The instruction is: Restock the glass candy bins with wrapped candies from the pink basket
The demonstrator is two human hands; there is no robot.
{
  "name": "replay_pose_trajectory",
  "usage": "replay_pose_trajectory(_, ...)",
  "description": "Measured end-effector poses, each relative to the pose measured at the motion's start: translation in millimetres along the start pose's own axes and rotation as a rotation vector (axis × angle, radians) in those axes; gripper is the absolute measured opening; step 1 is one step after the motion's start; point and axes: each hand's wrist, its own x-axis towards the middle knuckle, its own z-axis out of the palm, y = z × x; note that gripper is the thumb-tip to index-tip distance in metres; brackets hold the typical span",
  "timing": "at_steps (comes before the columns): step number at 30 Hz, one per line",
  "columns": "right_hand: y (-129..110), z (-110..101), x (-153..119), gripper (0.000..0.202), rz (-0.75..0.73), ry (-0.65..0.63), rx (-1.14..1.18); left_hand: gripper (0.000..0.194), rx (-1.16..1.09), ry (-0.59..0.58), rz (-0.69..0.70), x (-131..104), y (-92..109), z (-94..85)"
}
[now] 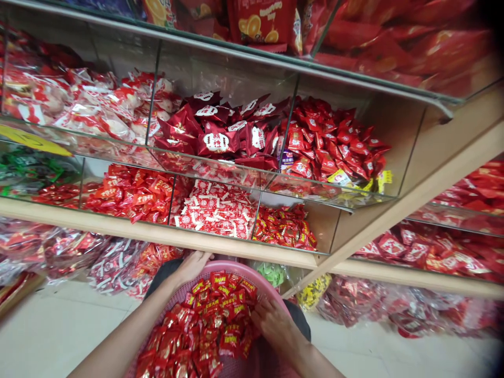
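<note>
A pink mesh basket [271, 286] sits low in the centre, between my knees, with many red and gold wrapped candies [212, 315] heaped inside. My left hand [195, 266] rests at the basket's far left rim, close to the shelf's wooden edge; its fingers are partly hidden and their grip is unclear. Inside the basket's right side, my right hand [270, 317] has its fingers curled against the candies; what they hold, if anything, is too hidden to name. Similar red and yellow candies [285, 227] lie in the lower right shelf compartment just beyond the basket.
Glass-fronted shelves with a wooden edge [118, 228] hold wrapped sweets in divided compartments. A slanting wooden post [378, 215] stands to the right. Bagged sweets [354, 299] lie on the tiled floor under the shelves. A yellow price tag [33, 140] hangs at the left.
</note>
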Motion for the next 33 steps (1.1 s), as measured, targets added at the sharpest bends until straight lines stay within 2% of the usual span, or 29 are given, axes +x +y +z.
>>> replay_pose_trajectory(4,2.0,-4.1,0.2,0.017,-0.038,-0.024,-0.019,0.063,0.018,-0.005,0.001,-0.1,-0.2,-0.1)
replay_pose_trajectory(8,0.9,-0.7,3.9,0.023,-0.006,0.033,-0.026,0.063,0.056,-0.014,0.003,-0.8,2.0,-1.2)
replay_pose_trajectory(10,-0.3,-8.6,4.8,0.022,0.006,0.043,-0.023,0.062,0.074,-0.017,-0.005,-2.0,4.4,-1.9)
replay_pose_trajectory(12,0.4,-29.7,4.1,0.02,0.013,0.03,0.003,0.061,0.085,-0.016,-0.014,-3.2,6.5,-2.2)
replay_pose_trajectory(15,11.4,-79.7,3.1,0.012,0.063,0.055,0.16,0.06,0.09,-0.008,-0.018,-3.6,7.5,-1.8)
replay_pose_trajectory(18,41.3,-127.1,9.7,0.017,0.137,0.25,0.318,0.059,0.092,-0.009,-0.007,-1.7,5.7,-0.8)
replay_pose_trajectory(20,70.1,-145.1,19.8,0.017,0.179,0.377,0.349,0.059,0.094,-0.015,-0.004,-0.4,3.8,-0.3)
replay_pose_trajectory(22,99.3,-150.4,32.9,0.016,0.193,0.447,0.353,0.058,0.09,-0.012,-0.006,0.0,2.2,-0.3)
replay_pose_trajectory(25,128.3,-143.8,53.7,0.016,0.172,0.368,0.47,0.058,0.073,-0.006,-0.001,-0.7,0.0,-1.1)
replay_pose_trajectory(29,130.7,-134.6,74.1,0.023,0.213,0.159,0.671,0.058,0.038,-0.014,0.005,-0.6,-3.2,-1.9)
replay_pose_trajectory(33,125.5,-136.0,80.7,0.022,0.211,0.143,0.663,0.059,0.055,-0.025,-0.002,1.5,-4.8,-1.4)
